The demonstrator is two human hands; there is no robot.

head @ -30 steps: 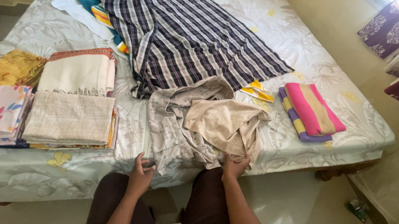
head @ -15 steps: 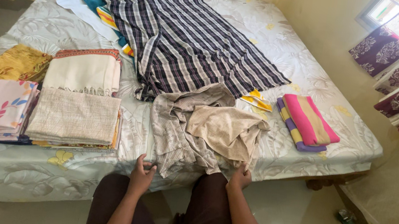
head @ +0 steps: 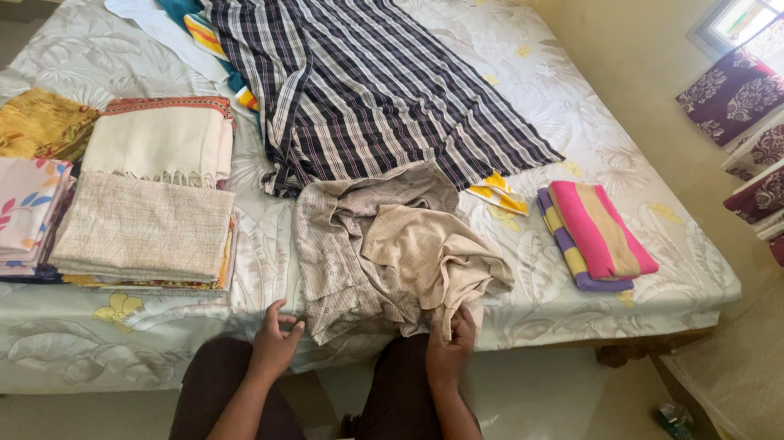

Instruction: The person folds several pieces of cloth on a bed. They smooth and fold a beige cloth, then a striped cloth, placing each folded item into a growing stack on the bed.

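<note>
Standing by the bed here: down at the bottom centre of the frame, the right hand is clamped on the hanging edge of a beige cloth. The left hand pinches the hem of the crumpled grey checked shirt beside it. Folded stacks sit at left, and a big striped cloth is spread up top.

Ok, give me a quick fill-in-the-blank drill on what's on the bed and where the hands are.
1. The right hand grips the ___ cloth.
2. The left hand touches the grey shirt at the bed's ___ edge.
3. The big striped cloth is spread ___, not folded.
4. The pink-striped towel lies to the ___ of the beige cloth.

Missing: beige; near; flat; right
</note>
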